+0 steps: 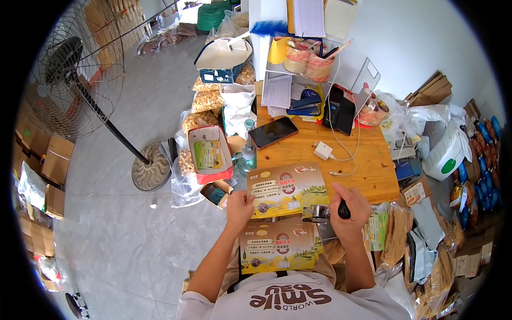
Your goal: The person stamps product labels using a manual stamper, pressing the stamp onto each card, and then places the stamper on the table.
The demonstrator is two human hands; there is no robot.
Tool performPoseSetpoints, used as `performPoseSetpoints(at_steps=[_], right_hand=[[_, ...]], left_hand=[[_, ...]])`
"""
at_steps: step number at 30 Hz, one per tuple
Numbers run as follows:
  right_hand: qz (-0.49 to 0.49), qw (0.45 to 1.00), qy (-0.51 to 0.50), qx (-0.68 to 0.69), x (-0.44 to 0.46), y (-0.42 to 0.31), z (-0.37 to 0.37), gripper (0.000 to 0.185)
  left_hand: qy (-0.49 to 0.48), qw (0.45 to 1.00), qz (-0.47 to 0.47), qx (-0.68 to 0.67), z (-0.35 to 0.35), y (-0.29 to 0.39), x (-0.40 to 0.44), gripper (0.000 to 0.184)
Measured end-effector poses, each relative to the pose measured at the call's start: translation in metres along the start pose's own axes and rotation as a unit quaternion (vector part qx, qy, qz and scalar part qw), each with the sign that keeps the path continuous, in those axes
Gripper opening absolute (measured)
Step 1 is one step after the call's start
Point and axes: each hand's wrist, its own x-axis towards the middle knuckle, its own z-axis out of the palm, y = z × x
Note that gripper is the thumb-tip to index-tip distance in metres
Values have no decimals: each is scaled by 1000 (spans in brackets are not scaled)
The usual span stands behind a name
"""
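A printed brown-and-yellow packaging sheet (288, 189) lies at the front edge of the wooden table. At its left edge, my left hand (239, 208) is closed, with thumb and fingers pinching the margin. My right hand (349, 210) wraps round the black handle of a shiny metal hand tool (319, 213). The tool's metal end meets the sheet's lower right corner; whether it presses down there I cannot tell. On my lap rests a stack of matching printed sheets (277, 248), slightly fanned out on the right.
On the wooden table (298, 149) are a phone (273, 132), a white charger (323, 151) with its cable, and a calculator (338, 111). A red-and-white box (210, 154) stands left of it. A floor fan (101, 101) is further left; brown packaging (397, 234) lies at the right.
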Motion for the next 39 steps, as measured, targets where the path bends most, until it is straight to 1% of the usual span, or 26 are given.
performPoseSetpoints(at_steps=[1, 3, 10, 13, 15, 19, 21, 25, 27, 28, 30, 31, 33, 34, 36, 37, 39], right_hand=[[1, 1000, 0, -1, 0, 0, 0, 31], [-8, 1000, -3, -10, -1, 1, 1, 31], [1, 1000, -3, 6, -4, 2, -1, 32], [-2, 1000, -2, -8, -5, 4, -2, 32], [-6, 1000, 3, -11, -5, 5, -3, 31], [-5, 1000, 7, -22, -5, 7, -5, 31], [1, 1000, 13, -21, -5, 7, -5, 31], [5, 1000, 10, -21, -6, 8, -6, 31], [5, 1000, 7, -23, -8, 9, -6, 31], [7, 1000, 6, -23, -8, 10, -7, 31], [-2, 999, 9, -36, -9, 12, -9, 31], [-1, 999, 8, -35, -8, 13, -8, 31], [-12, 999, 25, -46, -5, 13, -7, 31], [-11, 999, 24, -43, -1, 13, -4, 31], [-21, 999, 34, -27, 8, 10, 5, 31], [-19, 999, 33, -25, 11, 11, 11, 31], [-54, 999, 6, -8, 15, 17, 28, 32]], left_hand=[[-1, 1000, 0, 0, -4, 6, -1, 19], [1, 997, 36, 65, -9, 17, -4, 15], [-1, 991, 31, 128, -10, 25, -11, 8], [10, 990, 47, 130, -12, 29, -12, 12], [6, 990, 23, 142, -15, 27, -11, 20], [4, 991, 6, 133, -27, 25, -8, 28], [23, 995, 34, 90, -26, 19, -7, 30], [33, 998, 46, 40, -23, 13, -9, 29], [81, 995, 47, -13, -27, 21, -14, 28], [79, 996, 47, -13, -32, 25, -18, 28], [42, 996, 20, -74, -43, 29, -29, 26], [41, 996, 18, -73, -44, 24, -36, 26], [-32, 990, -10, -139, -47, 11, -60, 23], [-31, 990, -12, -137, -46, 4, -73, 23], [-90, 990, -70, -88, -42, -8, -102, 25], [-89, 990, -72, -86, -42, -11, -114, 25], [-115, 987, -10, 111, -45, -12, -131, 30]])
